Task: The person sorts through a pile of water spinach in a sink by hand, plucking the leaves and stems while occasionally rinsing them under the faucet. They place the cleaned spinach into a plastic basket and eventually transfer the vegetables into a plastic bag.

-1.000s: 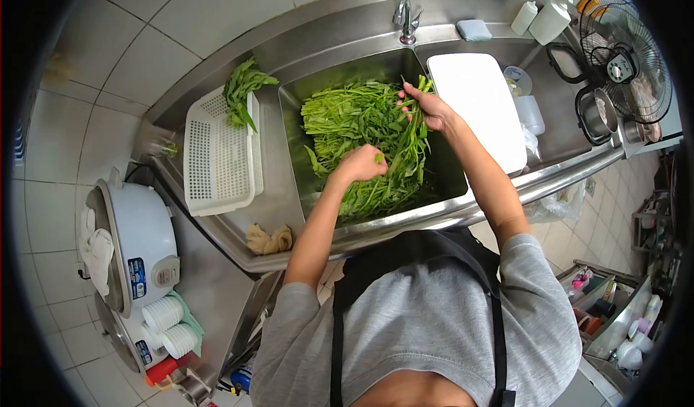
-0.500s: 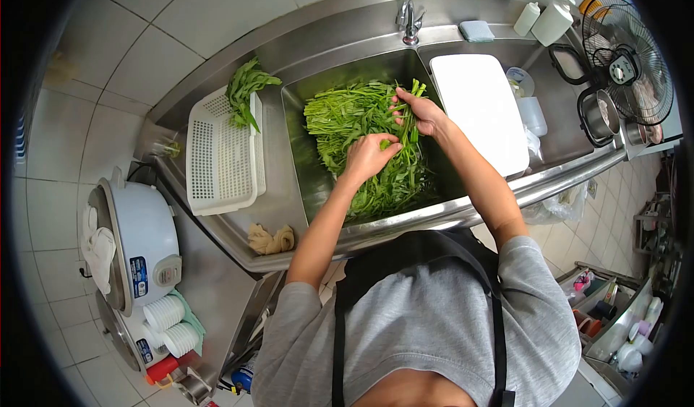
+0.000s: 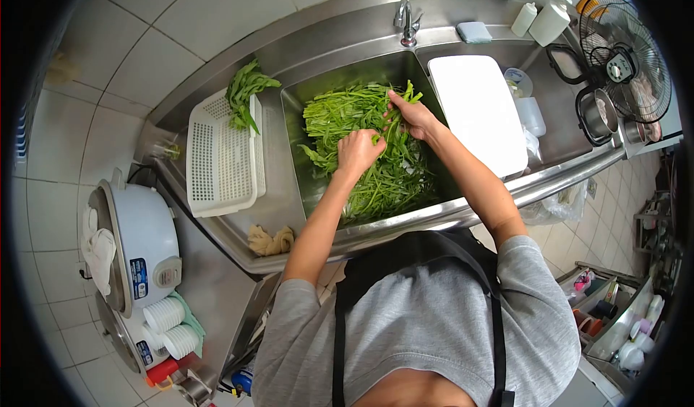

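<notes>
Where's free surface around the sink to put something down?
Free: the white board right of the sink is bare on top; the white basket is mostly bare below its greens; a steel strip lies between basket and sink. Crowded: the basin, full of leafy stems with left hand and right hand in them.

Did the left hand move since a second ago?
Yes. The left hand went up the leafy greens, away from the sink's front rim and closer to the faucet.
</notes>
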The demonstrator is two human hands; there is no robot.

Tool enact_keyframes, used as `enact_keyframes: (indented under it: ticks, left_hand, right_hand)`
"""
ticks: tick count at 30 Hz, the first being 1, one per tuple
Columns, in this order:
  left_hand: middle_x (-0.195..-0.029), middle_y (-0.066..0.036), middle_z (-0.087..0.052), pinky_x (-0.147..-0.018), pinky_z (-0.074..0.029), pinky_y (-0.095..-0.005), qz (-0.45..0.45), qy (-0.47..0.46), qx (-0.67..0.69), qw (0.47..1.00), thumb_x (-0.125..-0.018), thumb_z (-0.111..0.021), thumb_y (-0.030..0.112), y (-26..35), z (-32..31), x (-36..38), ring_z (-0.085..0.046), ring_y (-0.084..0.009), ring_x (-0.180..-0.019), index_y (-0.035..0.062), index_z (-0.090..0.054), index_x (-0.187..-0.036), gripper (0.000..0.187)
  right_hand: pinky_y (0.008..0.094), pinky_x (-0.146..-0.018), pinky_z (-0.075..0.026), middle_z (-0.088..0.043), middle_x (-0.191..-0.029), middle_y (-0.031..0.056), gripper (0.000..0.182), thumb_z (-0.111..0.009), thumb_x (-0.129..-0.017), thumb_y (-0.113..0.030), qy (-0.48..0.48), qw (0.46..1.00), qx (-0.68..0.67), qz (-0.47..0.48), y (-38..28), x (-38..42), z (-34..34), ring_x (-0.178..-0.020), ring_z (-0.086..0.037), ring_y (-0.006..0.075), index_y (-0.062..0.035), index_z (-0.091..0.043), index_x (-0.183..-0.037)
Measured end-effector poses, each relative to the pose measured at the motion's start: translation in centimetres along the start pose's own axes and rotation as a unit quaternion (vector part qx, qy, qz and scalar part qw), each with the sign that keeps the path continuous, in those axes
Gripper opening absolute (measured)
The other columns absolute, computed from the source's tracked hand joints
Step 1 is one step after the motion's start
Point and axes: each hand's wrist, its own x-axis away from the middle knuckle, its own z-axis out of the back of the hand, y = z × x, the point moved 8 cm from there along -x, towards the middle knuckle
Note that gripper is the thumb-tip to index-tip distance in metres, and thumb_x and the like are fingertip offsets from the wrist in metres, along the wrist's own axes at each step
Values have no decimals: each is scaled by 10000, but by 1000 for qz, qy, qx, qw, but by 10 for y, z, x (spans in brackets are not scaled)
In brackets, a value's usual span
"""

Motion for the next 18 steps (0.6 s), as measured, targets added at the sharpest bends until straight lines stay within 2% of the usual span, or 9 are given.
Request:
enact_keyframes:
  ticks: [2,4,5,8,10,12,13,16,18]
  left_hand:
    - [-574,-158,-571,-606,-462,-359,2,-45,42,998,-695,-608,275,-5,-4,-3,-572,-272,-562,98,-677,-846,243]
    - [-599,-161,-573,-598,-454,-328,2,-96,109,989,-689,-618,251,-11,-1,-5,-559,-215,-553,75,-666,-848,242]
    - [-653,-116,-601,-586,-431,-293,-46,-118,158,979,-725,-610,203,-15,-6,-9,-497,-127,-561,36,-646,-844,208]
    - [-712,-48,-625,-577,-420,-269,-6,-207,254,945,-778,-586,174,-30,-10,-8,-464,-86,-577,23,-644,-824,169]
    - [-635,2,-554,-512,-376,-232,5,-234,335,913,-822,-572,177,-28,-2,-3,-421,-59,-531,-12,-614,-852,196]
    - [-566,18,-487,-470,-341,-208,52,-262,465,844,-827,-575,187,-33,-3,2,-384,-44,-491,-29,-593,-877,222]
    - [-522,51,-388,-422,-288,-199,74,-297,500,810,-844,-564,202,-34,-8,4,-331,-30,-442,-44,-567,-902,252]
    - [-519,65,-370,-407,-269,-191,79,-297,574,759,-852,-563,217,-34,-11,5,-324,-25,-424,-40,-573,-910,264]
    - [-508,70,-352,-401,-260,-196,104,-281,577,760,-855,-566,236,-36,-15,5,-325,-30,-419,-39,-572,-944,290]
  right_hand:
    - [295,-402,-402,-525,-647,79,393,-579,-806,-450,5,996,89,16,-8,4,-1,-475,-488,198,-65,-502,-782]
    - [273,-449,-386,-533,-686,56,418,-600,-784,-466,-15,987,152,55,-22,13,-8,-544,-484,156,-54,-542,-822]
    - [262,-472,-377,-538,-705,45,434,-610,-774,-475,-26,980,183,75,-29,18,-11,-578,-482,135,-49,-562,-842]
    - [231,-546,-365,-542,-800,33,467,-613,-767,-487,-70,960,263,71,-32,15,-16,-676,-453,84,-38,-583,-896]
    - [226,-559,-361,-541,-895,33,448,-586,-785,-493,-114,951,282,54,-32,14,-22,-730,-441,81,-56,-564,-881]
    - [207,-487,-325,-516,-713,-1,402,-609,-777,-468,-121,949,284,62,-35,15,-27,-596,-422,62,-68,-569,-797]
    - [204,-464,-318,-499,-650,-14,389,-626,-768,-455,-117,949,286,64,-38,16,-30,-543,-414,57,-71,-570,-779]
    - [199,-421,-289,-463,-549,-37,350,-647,-764,-420,-105,955,269,75,-39,15,-33,-461,-393,48,-89,-547,-713]
    - [202,-413,-273,-439,-530,-45,345,-632,-778,-417,-100,954,271,81,-38,18,-37,-453,-372,45,-102,-525,-685]
